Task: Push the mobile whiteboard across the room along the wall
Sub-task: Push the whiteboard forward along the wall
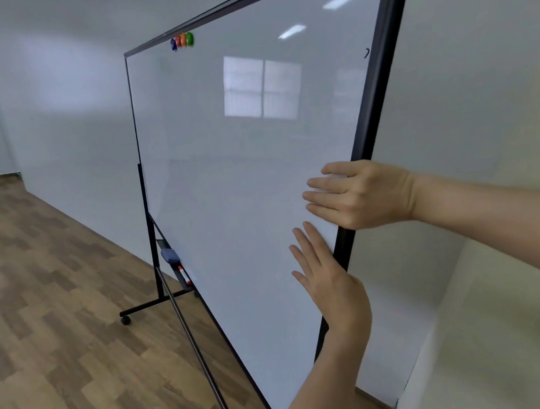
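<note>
Pressing flat, fingers spread, left hand point(332, 285) and right hand point(366, 193) touch whiteboard point(222, 162) near its black right edge, gripping nothing; glossy white.

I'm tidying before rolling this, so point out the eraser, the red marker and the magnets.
eraser point(170, 254), head view, its blue-grey top.
red marker point(184, 275), head view, middle of its barrel.
magnets point(182, 40), head view, the orange one.

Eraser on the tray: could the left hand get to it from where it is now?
Probably not without stepping forward. The eraser sits at the tray's far end, while the left hand lies flat on the whiteboard near its close edge; nothing blocks the way.
</note>
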`<state>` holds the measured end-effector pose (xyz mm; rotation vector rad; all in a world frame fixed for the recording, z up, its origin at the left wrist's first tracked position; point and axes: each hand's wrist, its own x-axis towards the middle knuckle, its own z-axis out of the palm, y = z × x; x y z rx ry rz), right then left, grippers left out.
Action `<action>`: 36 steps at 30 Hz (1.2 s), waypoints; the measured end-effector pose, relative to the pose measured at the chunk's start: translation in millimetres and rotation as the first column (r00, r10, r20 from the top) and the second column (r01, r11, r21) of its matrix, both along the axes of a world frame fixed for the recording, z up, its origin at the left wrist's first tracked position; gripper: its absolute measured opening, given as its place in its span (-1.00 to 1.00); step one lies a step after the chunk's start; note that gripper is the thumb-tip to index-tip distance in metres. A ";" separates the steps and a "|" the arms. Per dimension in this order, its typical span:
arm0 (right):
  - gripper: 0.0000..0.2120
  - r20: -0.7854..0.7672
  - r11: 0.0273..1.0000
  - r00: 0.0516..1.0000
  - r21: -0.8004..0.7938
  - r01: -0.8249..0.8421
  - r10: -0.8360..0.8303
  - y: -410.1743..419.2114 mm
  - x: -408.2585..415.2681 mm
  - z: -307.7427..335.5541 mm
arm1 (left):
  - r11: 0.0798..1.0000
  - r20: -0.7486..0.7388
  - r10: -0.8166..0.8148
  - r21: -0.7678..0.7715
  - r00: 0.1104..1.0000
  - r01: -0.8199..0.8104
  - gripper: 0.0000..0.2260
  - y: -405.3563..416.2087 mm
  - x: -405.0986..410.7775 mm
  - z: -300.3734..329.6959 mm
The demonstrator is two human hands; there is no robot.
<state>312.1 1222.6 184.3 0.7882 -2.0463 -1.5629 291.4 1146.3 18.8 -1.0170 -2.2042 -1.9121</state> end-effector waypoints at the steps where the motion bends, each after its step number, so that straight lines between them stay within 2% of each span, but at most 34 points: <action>1: -0.72 -0.008 1.000 1.000 -0.001 0.006 -0.006 4.2 -6.7 -2.0 | 1.000 0.012 -0.001 0.007 1.000 0.001 0.02 1.6 -4.8 -0.3; 7: -0.69 -0.037 0.997 0.998 0.050 0.058 -0.056 44.3 -69.7 -6.1 | 0.998 0.053 0.030 0.047 0.998 -0.033 -0.11 35.7 -61.6 4.0; 18: -0.67 -0.001 0.989 0.992 0.069 0.129 -0.129 98.1 -232.9 -8.0 | 0.996 0.085 0.063 0.050 0.994 -0.067 -0.10 85.6 -215.9 5.1; 36: -0.67 -0.084 0.981 0.982 0.087 0.176 -0.169 145.9 -492.5 -7.8 | 0.976 0.038 0.195 0.091 0.980 -0.197 -0.12 156.0 -468.8 -2.2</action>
